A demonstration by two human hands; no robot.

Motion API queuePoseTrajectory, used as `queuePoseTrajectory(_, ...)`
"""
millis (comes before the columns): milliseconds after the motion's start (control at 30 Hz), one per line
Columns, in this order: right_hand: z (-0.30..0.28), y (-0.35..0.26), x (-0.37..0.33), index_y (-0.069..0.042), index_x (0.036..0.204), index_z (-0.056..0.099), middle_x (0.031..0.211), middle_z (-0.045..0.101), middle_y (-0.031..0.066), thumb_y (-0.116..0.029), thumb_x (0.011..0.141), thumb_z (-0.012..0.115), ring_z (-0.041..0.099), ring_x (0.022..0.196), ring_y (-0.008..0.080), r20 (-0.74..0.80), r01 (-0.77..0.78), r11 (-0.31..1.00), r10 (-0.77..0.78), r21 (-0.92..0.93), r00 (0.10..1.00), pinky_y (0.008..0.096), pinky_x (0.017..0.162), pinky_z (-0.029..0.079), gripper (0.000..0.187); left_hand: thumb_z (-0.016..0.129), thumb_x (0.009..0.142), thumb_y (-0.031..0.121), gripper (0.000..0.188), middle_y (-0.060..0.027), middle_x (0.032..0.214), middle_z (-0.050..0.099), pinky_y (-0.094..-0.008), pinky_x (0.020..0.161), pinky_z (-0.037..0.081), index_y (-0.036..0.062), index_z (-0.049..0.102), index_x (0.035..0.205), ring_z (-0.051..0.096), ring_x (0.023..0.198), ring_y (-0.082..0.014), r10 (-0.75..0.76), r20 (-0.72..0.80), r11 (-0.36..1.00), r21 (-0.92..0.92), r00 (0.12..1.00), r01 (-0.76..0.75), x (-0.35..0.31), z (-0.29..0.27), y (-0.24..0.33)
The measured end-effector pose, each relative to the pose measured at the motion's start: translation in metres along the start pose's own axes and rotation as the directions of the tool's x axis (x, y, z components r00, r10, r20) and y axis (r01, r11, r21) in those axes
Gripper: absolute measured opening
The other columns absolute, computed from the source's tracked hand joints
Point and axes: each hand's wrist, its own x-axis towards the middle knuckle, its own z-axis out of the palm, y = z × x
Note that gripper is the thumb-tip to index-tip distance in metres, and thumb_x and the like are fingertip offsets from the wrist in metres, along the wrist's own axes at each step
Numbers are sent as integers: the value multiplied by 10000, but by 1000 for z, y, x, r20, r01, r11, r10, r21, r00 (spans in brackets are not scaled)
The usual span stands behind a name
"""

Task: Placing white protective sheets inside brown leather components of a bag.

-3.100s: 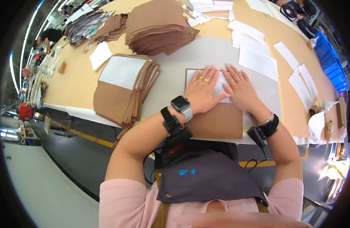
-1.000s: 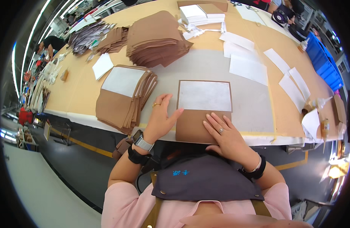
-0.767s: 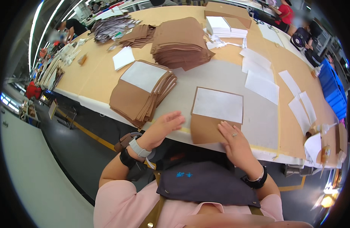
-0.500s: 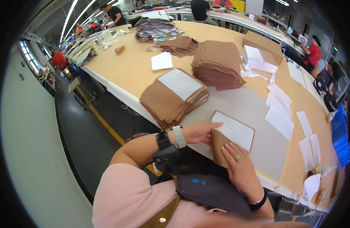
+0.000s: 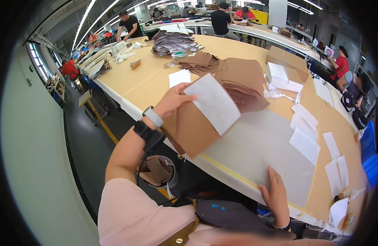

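My left hand (image 5: 175, 101) pinches the upper left edge of a brown panel (image 5: 196, 133) with a white rectangular piece (image 5: 215, 103) covering its upper right part. The panel is raised and tilted above a stack of similar brown pieces (image 5: 169, 133), which it mostly hides. My right hand (image 5: 276, 197) is empty, fingers extended, at the table's near edge on the grey mat (image 5: 254, 153).
Taller brown stacks (image 5: 242, 80) stand behind the panel. White sheets (image 5: 304, 143) lie to the right, near a white stack (image 5: 282, 78). Below the table edge sits a bin (image 5: 172, 178) with brown scraps. Other people work at far tables.
My left hand has lifted the brown panel off the grey mat and carried it left and away over the stack. My right hand has let go of it and moved down to the table edge.
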Motion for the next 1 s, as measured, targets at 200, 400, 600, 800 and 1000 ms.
queuePoseTrajectory(200, 10, 14, -4, 5, 1383, 537, 1330, 603, 229, -52, 878, 715, 574, 1213, 413, -124, -13, 1000, 14, 10, 992, 442, 1029, 475, 538, 763, 911, 151, 456, -80, 1086, 707, -284, 826, 554, 18, 618, 1322, 665, 960, -137, -196, -66, 932, 296, 978, 207, 55, -57, -68)
queuePoseTrajectory(400, -21, -12, 27, -7, 1368, 549, 1313, 628, 209, -2, 921, 621, 611, 1196, 366, -219, -11, 969, 67, 248, 973, 426, 997, 494, 453, 737, 874, 175, 491, -117, 1123, 672, -356, 865, 536, 19, 581, 1313, 663, 981, -235, 520, -205, 486, 869, 829, -89, 25, -44, -45)
queuePoseTrajectory(600, 22, 36, 35, -4, 1440, 468, 1403, 561, 211, 14, 908, 610, 576, 1261, 355, -231, -113, 992, 124, 61, 965, 430, 1033, 479, 551, 573, 801, -2, 584, -108, 1252, 571, -367, 1044, 439, 27, 450, 1371, 563, 1183, -233, 618, 200, 785, -222, 761, -579, -85, 145, 92)
queuePoseTrajectory(800, 30, 34, 32, 48, 1459, 411, 1388, 527, 287, -10, 926, 604, 559, 1241, 423, -160, -88, 996, 85, -13, 983, 468, 1044, 467, 570, 518, 880, 34, 639, -131, 1321, 522, -371, 1071, 417, 5, 321, 1488, 515, 1241, -226, 725, 172, 672, 34, 667, -740, -121, 180, 121)
queuePoseTrajectory(1000, 25, 32, 30, 117, 1460, 364, 1341, 497, 402, -51, 965, 587, 544, 1195, 530, -173, -57, 997, 48, -47, 984, 525, 1032, 461, 569, 527, 885, 54, 635, -133, 1349, 510, -370, 1072, 415, -2, 334, 1488, 509, 1253, -221, 720, 147, 658, 168, 678, -734, -126, 170, 115)
